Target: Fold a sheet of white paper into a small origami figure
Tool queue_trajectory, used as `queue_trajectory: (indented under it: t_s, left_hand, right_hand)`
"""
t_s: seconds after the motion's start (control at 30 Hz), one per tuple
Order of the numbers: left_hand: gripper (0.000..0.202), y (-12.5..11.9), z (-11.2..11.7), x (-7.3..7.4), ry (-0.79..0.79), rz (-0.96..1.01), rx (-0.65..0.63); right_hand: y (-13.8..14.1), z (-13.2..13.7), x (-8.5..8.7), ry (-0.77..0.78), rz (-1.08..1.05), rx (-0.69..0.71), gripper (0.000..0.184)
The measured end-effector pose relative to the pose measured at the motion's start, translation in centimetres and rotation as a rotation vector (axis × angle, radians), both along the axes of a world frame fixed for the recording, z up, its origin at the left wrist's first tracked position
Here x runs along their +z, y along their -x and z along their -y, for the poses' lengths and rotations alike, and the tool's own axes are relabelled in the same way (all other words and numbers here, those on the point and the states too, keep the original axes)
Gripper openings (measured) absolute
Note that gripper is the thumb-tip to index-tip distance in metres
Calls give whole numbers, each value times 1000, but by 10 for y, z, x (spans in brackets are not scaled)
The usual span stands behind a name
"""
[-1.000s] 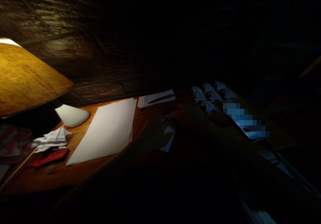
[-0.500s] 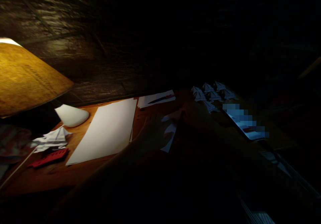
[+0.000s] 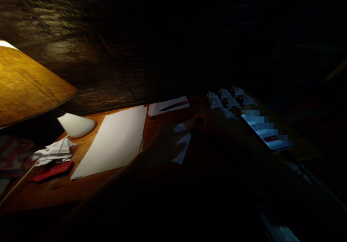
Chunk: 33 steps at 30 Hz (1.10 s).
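Note:
In dim light, a small folded piece of white paper [image 3: 183,151] lies on the wooden table between my hands. My left hand [image 3: 164,140] rests flat over its left side, fingers stretched out and thumb across the sheet. At the paper's far right end is my right hand [image 3: 208,122], its fingers curled closed against the edge. Darkness hides what, if anything, those fingers pinch. Beyond my right hand stand several folded paper shapes [image 3: 230,101] in rows. To the left of my left hand lies a stack of large white sheets [image 3: 116,139].
A knife [image 3: 172,106] lies on smaller papers [image 3: 155,109] at the back. A lit phone [image 3: 260,131] is on the right. At left are a lamp with a yellow shade [image 3: 32,86], its white base [image 3: 77,125], crumpled paper [image 3: 55,151] and a red object [image 3: 52,172].
My right hand has shifted slightly left along the paper's edge, and its curled fingers show a small loop. My left hand stays flat on the paper. The view has moved a little.

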<state>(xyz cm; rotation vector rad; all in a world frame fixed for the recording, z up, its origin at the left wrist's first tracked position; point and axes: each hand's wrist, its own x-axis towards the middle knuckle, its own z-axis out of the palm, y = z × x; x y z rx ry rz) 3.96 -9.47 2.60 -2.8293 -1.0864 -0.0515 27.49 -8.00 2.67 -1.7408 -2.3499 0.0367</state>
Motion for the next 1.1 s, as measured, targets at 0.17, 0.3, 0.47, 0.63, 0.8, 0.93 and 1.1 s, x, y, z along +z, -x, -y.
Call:
queue_trajectory:
  t_s: [0.17, 0.3, 0.47, 0.63, 0.8, 0.93, 1.1]
  left_hand:
    - [47, -3, 7, 3, -2, 8, 97]
    - [52, -2, 7, 3, -20, 2, 128]
    - [59, 0, 5, 3, -85, -64, 144]
    - [59, 2, 3, 3, -98, -38, 122]
    - [59, 6, -7, 2, -103, 29, 97]
    - [48, 6, -20, -3, -98, 107, 114]
    - [26, 2, -38, -14, 11, 227, 215]
  right_hand:
    - [3, 0, 1, -6, 6, -19, 40]
    - [4, 0, 2, 0, -1, -4, 38]
    - [3, 0, 0, -15, 13, -2, 38]
    - [3, -1, -3, -43, 1, -26, 36]
    - [3, -1, -3, -34, 6, 9, 36]
    - [2, -2, -3, -53, -7, 23, 32]
    - [0, -8, -10, -80, -67, 52, 27]
